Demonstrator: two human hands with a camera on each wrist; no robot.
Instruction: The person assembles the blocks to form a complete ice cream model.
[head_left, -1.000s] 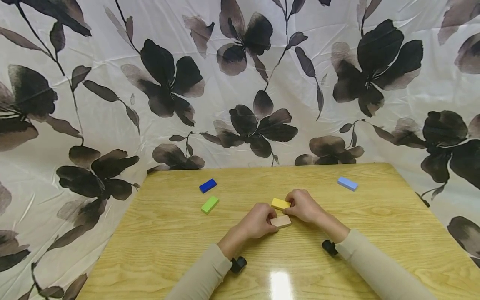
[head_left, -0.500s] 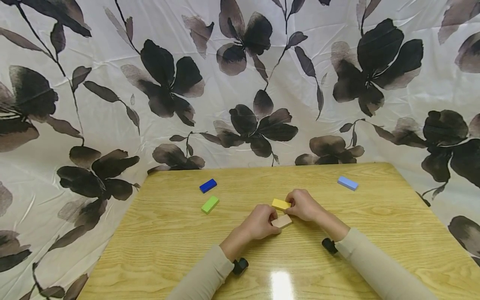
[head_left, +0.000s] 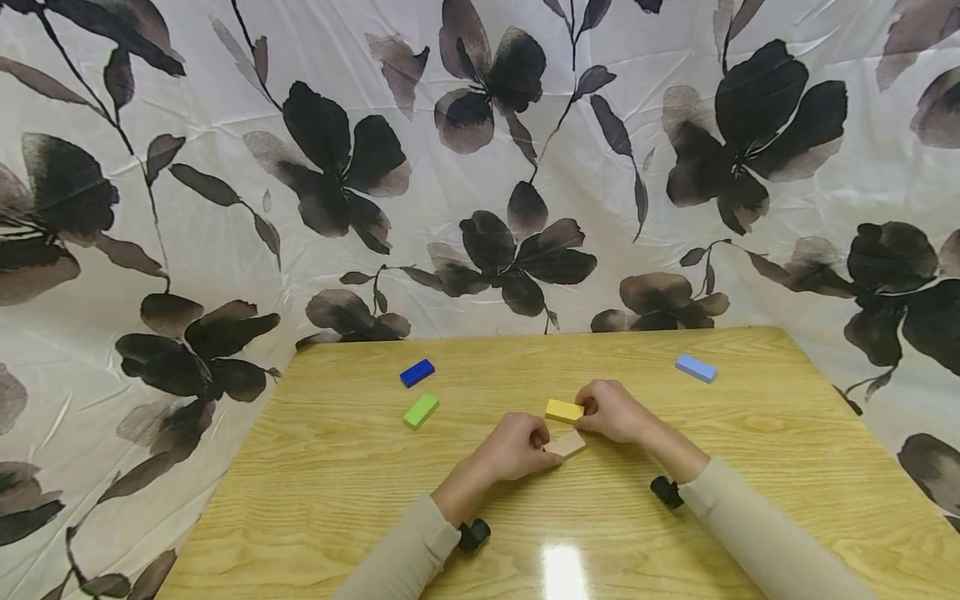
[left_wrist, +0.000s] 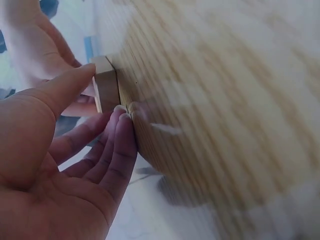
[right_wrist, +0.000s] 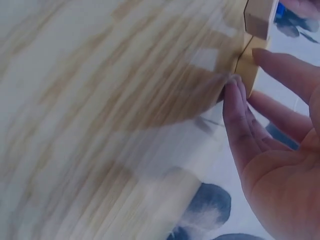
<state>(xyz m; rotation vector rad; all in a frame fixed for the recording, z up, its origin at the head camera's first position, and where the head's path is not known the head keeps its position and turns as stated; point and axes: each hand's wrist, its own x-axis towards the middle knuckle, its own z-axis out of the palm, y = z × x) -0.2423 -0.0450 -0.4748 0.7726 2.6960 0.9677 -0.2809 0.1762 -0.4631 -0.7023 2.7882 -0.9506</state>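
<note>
A plain wooden block (head_left: 566, 445) lies on the table, its left end pinched between the thumb and fingers of my left hand (head_left: 512, 447). Just beyond it is a yellow block (head_left: 564, 411), whose right end my right hand (head_left: 611, 411) pinches. The two blocks sit close together at an angle to each other. From the left wrist, the wooden block (left_wrist: 107, 87) shows between thumb and fingertips, with the right hand behind it. In the right wrist view the yellow block (right_wrist: 246, 65) is between thumb and fingers, below the wooden block (right_wrist: 260, 19).
To the left on the wood-grain table (head_left: 337, 517) lie a dark blue block (head_left: 417, 372) and a lime green block (head_left: 422, 412). A light blue block (head_left: 696, 368) is at the back right. A floral cloth (head_left: 480, 167) hangs behind the table.
The wooden block has turned slightly, its right end swinging away from me, as my left hand shifted a little. The yellow block and right hand have moved very slightly right.
</note>
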